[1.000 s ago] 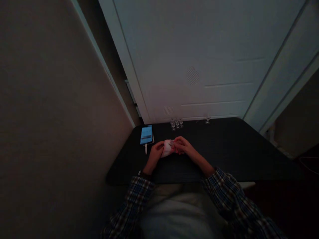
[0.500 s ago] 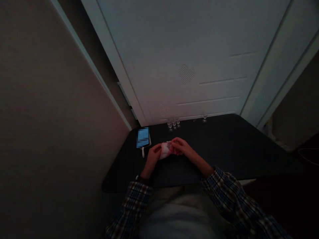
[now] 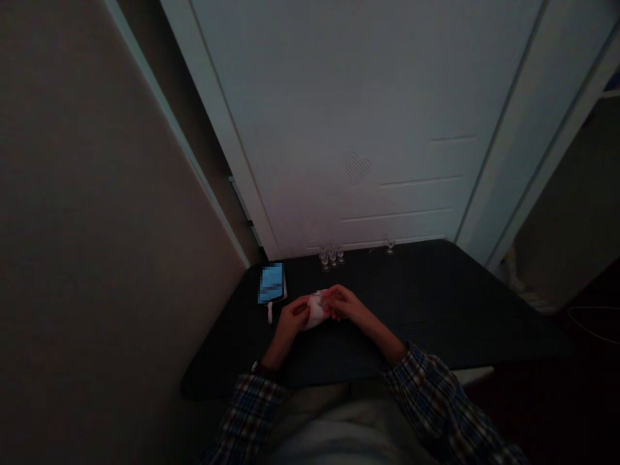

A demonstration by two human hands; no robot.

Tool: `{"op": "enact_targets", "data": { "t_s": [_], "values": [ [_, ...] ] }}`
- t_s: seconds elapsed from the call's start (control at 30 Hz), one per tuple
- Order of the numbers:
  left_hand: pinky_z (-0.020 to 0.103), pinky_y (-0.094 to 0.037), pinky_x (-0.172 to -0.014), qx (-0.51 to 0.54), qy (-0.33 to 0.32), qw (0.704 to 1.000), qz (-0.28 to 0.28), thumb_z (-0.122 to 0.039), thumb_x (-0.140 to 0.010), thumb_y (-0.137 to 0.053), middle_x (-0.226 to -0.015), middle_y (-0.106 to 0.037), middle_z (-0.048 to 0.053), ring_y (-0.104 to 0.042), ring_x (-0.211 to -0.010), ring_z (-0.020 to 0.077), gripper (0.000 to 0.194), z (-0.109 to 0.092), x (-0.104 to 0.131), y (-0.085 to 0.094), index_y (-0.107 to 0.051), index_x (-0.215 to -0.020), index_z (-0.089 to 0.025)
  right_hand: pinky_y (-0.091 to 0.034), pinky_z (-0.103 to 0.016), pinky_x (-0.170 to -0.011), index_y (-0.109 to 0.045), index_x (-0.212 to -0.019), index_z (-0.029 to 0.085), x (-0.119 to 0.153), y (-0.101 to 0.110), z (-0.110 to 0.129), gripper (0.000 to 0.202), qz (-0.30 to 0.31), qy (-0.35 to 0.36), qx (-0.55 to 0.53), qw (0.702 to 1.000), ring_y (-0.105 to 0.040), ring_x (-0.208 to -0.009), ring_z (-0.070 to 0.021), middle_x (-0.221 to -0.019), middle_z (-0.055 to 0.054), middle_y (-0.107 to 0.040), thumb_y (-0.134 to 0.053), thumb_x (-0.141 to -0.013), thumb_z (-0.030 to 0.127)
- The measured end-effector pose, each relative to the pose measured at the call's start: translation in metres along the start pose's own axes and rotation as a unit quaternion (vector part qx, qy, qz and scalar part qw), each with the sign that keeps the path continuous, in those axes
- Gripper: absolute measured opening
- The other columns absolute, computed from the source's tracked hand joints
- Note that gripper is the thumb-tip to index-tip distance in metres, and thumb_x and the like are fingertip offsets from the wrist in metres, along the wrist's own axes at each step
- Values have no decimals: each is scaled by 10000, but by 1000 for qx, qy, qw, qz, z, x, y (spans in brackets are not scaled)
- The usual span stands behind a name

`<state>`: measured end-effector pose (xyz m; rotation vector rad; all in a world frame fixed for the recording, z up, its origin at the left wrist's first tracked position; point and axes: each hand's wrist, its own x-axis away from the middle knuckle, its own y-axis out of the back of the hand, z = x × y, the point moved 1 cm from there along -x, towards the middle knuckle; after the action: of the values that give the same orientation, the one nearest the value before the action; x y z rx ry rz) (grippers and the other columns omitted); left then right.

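My left hand (image 3: 293, 316) is closed on the left end of a small white and pink cloth (image 3: 316, 310), held low over the dark table. Bent round the cloth's right end are the fingers of my right hand (image 3: 345, 302). Between the two hands, a small clear glass-like piece shows faintly against the cloth; the dim light and my fingers hide its shape. Beyond my hands, several small stemmed glasses (image 3: 332, 258) stand grouped at the table's back edge. One more stemmed glass (image 3: 390, 248) stands apart to their right.
A phone (image 3: 272, 283) with a blurred bright screen lies left of my hands, and a white strap (image 3: 270, 313) hangs from its near end. The black table (image 3: 436, 310) backs onto a white panel (image 3: 290, 129) with heart patterns. A wall (image 3: 121, 258) rises at left.
The view has tilted, so the table and hands sit lower in the picture. Both hands stay on the cloth, with the right fingers slightly shifted over it.
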<state>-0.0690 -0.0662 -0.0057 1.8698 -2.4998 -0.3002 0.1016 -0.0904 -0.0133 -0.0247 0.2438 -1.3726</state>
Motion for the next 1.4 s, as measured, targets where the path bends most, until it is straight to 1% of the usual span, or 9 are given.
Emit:
{"op": "enact_targets", "data": {
  "t_s": [0.17, 0.27, 0.4, 0.5, 0.6, 0.77, 0.97, 1.17, 1.4],
  "values": [
    [359, -458, -852, -18, -36, 999, -11, -308, -590, -663, -1052, -653, 116, -590, -980, 270, 348, 3, -4, 2, -677, -878, -113, -363, -185, -423, -505, -852, 196, 0, 0, -5, 154, -32, 41, 105, 993, -474, -465, -80, -587, 57, -530, -558, -707, 196],
    [363, -459, -850, -30, -54, 998, -17, -336, -593, -660, -1006, -668, 109, -593, -967, 274, 312, 1, -5, 3, -685, -818, -122, -391, -203, -496, -532, -878, 209, 2, 2, -4, 188, -68, 84, 183, 977, -495, -557, -94, -676, 37, -555, -565, -701, 158],
    [363, -474, -818, -29, -53, 998, -32, -353, -591, -655, -970, -682, 104, -606, -931, 278, 294, -4, -3, 2, -684, -780, -129, -418, -230, -553, -523, -917, 215, 2, 7, -2, 232, -120, 97, 196, 968, -519, -641, -117, -808, 11, -576, -588, -695, 195],
    [359, -481, -805, -13, -48, 997, -52, -357, -588, -657, -958, -687, 102, -611, -920, 278, 306, -8, 0, 1, -684, -791, -131, -426, -235, -546, -520, -920, 215, 2, 7, -3, 232, -110, 72, 173, 976, -528, -638, -128, -758, 15, -570, -589, -698, 217],
    [356, -491, -789, 9, -40, 995, -93, -371, -579, -667, -956, -689, 107, -614, -919, 281, 333, -10, 2, 2, -683, -807, -129, -447, -238, -569, -520, -933, 216, 1, 5, -3, 250, -93, 58, 146, 983, -547, -669, -133, -741, 20, -565, -584, -692, 198],
    [347, -510, -743, 65, -4, 988, -139, -400, -561, -692, -946, -690, 120, -635, -868, 269, 446, -3, 1, 7, -661, -900, -111, -468, -243, -613, -507, -958, 206, 2, 0, 1, 328, -66, 55, 114, 990, -567, -696, -131, -755, 21, -575, -619, -653, 162],
    [321, -509, -743, 108, 9, 987, -119, -387, -585, -690, -985, -677, 110, -633, -881, 250, 478, 8, -2, 9, -630, -975, -117, -476, -247, -625, -510, -950, 206, 3, 0, 4, 318, -52, 47, 82, 994, -581, -722, -133, -808, 13, -591, -641, -661, 194],
    [333, -496, -772, 83, 7, 989, -119, -387, -571, -694, -994, -671, 113, -620, -906, 260, 505, 6, -3, 7, -619, -989, -114, -488, -267, -675, -517, -945, 198, -1, -4, -4, 393, -20, 56, 46, 997, -587, -743, -133, -867, 10, -600, -705, -601, 178],
    [350, -495, -777, 54, -9, 994, -92, -375, -567, -699, -1002, -671, 112, -620, -904, 272, 476, 1, -1, 5, -635, -968, -124, -476, -248, -666, -541, -929, 200, -2, 0, -5, 297, -68, 62, 123, 988, -568, -734, -122, -851, 10, -602, -664, -659, 192]
  ]
}}
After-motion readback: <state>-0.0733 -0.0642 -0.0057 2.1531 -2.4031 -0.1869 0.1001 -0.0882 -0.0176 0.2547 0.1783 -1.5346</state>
